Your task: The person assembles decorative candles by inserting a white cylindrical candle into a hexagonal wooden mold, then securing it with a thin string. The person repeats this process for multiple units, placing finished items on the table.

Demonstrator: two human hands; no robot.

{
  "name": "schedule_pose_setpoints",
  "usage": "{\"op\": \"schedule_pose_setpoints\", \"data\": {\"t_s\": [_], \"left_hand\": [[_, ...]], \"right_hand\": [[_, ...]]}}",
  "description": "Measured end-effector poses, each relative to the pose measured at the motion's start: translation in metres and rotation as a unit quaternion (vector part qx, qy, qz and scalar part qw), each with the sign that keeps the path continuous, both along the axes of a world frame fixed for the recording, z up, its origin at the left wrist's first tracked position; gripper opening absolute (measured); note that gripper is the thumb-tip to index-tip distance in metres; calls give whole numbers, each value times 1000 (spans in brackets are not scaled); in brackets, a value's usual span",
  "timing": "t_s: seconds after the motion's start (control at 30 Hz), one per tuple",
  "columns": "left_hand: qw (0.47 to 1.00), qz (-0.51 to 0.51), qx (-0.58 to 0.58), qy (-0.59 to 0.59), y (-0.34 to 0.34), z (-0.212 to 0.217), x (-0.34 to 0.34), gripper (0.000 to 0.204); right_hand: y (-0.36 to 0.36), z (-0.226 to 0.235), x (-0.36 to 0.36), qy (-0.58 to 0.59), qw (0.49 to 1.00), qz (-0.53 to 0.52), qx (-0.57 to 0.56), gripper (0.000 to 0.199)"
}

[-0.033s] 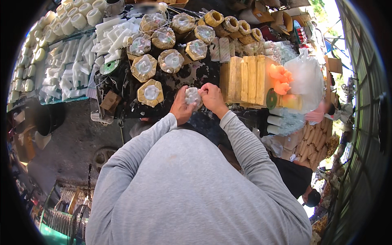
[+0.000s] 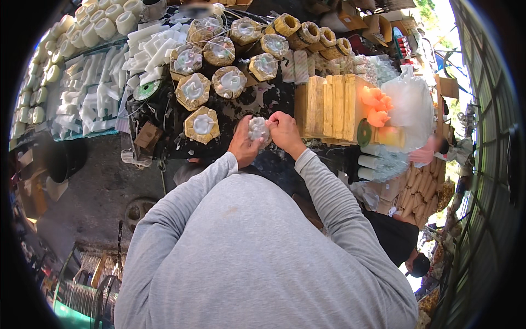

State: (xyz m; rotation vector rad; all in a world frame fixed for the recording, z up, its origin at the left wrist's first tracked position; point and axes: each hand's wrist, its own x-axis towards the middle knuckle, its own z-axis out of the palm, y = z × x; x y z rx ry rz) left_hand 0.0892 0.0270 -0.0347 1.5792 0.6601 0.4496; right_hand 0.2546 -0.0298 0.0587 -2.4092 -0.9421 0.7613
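Note:
Above the near edge of the dark, spattered worktable (image 2: 257, 98), a round whitish wax-like piece (image 2: 258, 129) with a lumpy top sits between my hands. My left hand (image 2: 244, 143) is closed around its left and near side. The fingers of my right hand (image 2: 285, 133) pinch together at its right rim; what lies under those fingertips is hidden. Left of my hands stands a hexagonal yellowish mould (image 2: 190, 131) with a glossy white filling (image 2: 203, 124). Several similar filled moulds (image 2: 229, 82) stand beyond it.
Yellow blocks (image 2: 331, 107) stand close on the right, beside an orange flower-like piece (image 2: 377, 106) and a clear plastic bag (image 2: 408, 98). White sticks (image 2: 156, 46) and white cylinders (image 2: 104, 27) are piled at far left. A person in black (image 2: 392, 238) is at lower right.

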Motion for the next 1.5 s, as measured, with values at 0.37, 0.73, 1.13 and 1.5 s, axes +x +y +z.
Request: {"op": "schedule_pose_setpoints", "data": {"t_s": [0.37, 0.73, 1.13, 1.5], "left_hand": [[1000, 0, -14, 21, 8, 9, 2, 82], [1000, 17, -3, 15, 3, 5, 1, 85], [999, -6, -14, -49, 23, -11, 16, 89], [966, -72, 242, 44, 38, 47, -17, 114]], "right_hand": [[-18, -40, 1, 253, 930, -218, 153, 27], [5, -29, -11, -137, 987, -83, 19, 20], [17, 44, -64, 0, 987, 159, -7, 32], [-40, -43, 54, 105, 922, -297, 224, 30]]}}
